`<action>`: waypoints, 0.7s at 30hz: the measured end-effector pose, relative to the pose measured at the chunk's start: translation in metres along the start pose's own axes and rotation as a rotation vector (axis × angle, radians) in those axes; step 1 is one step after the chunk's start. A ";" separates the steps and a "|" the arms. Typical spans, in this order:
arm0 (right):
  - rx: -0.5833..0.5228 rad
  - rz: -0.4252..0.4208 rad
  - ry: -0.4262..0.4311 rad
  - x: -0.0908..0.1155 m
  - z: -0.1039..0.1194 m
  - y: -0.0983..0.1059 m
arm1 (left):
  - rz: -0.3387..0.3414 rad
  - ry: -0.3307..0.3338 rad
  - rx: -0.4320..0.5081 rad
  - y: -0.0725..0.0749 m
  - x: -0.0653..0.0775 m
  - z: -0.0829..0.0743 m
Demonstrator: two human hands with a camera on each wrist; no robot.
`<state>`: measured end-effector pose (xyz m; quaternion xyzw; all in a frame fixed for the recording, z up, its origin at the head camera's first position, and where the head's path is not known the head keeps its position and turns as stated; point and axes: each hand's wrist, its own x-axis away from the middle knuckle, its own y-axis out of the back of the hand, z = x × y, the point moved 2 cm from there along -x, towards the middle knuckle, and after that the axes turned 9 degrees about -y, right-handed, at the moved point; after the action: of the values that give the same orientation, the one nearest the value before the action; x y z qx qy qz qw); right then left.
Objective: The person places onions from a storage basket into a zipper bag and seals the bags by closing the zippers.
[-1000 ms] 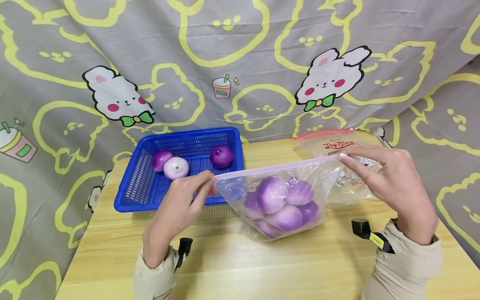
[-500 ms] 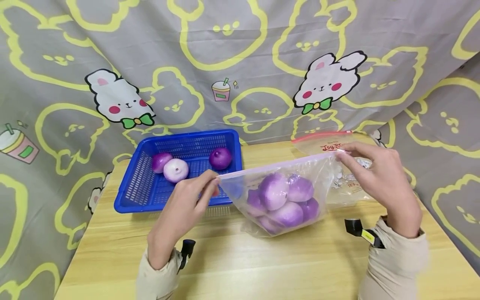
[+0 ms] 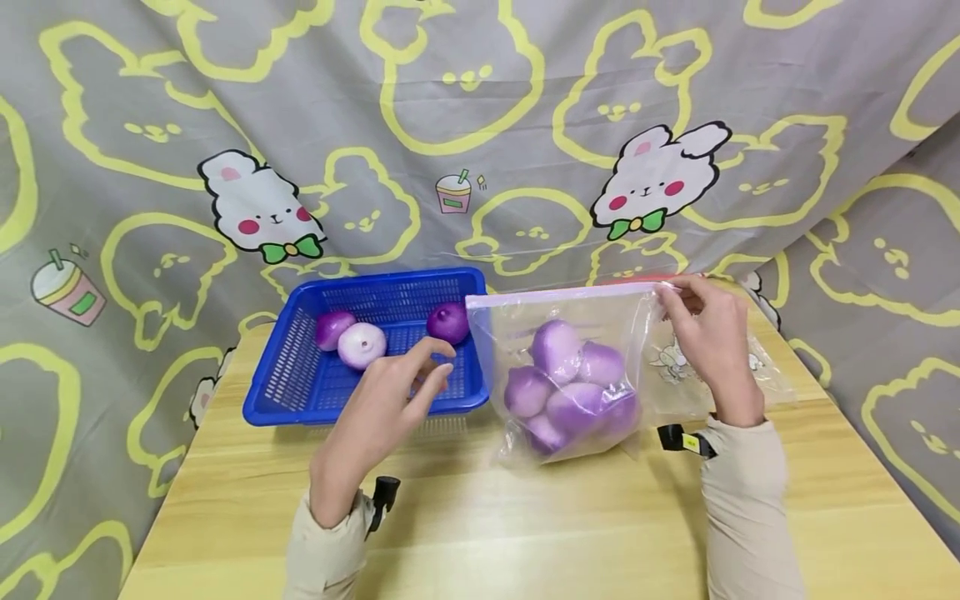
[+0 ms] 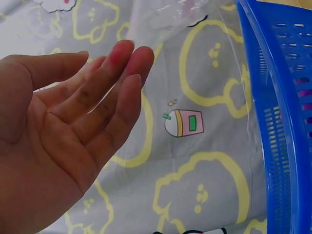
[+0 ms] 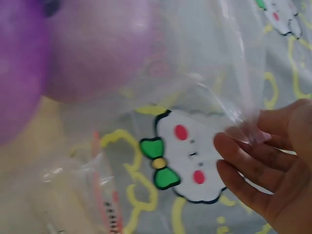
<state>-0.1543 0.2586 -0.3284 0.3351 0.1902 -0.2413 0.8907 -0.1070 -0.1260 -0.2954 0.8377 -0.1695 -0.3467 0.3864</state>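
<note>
The right hand [image 3: 705, 333] pinches one top corner of a clear zip bag [image 3: 562, 293] with purple onions [image 3: 557, 352] inside, upright just right of the blue basket [image 3: 296, 414] on the table [image 3: 525, 533]. The left hand [image 3: 386, 396] holds nothing, fingers loosely bent near the basket's front. Three more onions [image 3: 362, 346] sit in the basket.

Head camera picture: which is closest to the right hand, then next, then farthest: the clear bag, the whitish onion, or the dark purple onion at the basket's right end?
From the right hand:
1. Clear bag: pinched at its top right corner.
2. Dark purple onion: left of the bag, in the blue basket.
3. Whitish onion: farther left in the basket.
</note>
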 end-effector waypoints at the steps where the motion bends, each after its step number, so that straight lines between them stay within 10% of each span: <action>1: -0.002 -0.013 -0.015 0.000 -0.005 -0.002 | 0.006 0.001 0.004 -0.001 0.000 0.001; 7: 0.001 0.025 -0.099 -0.001 -0.026 -0.011 | 0.041 0.015 0.015 -0.004 -0.004 0.002; 21: 0.118 0.716 -0.157 0.007 -0.034 -0.041 | 0.143 0.058 0.006 -0.012 -0.007 0.008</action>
<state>-0.1778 0.2524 -0.3766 0.4115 -0.0223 0.0500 0.9098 -0.1170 -0.1187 -0.3051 0.8344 -0.2185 -0.2934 0.4123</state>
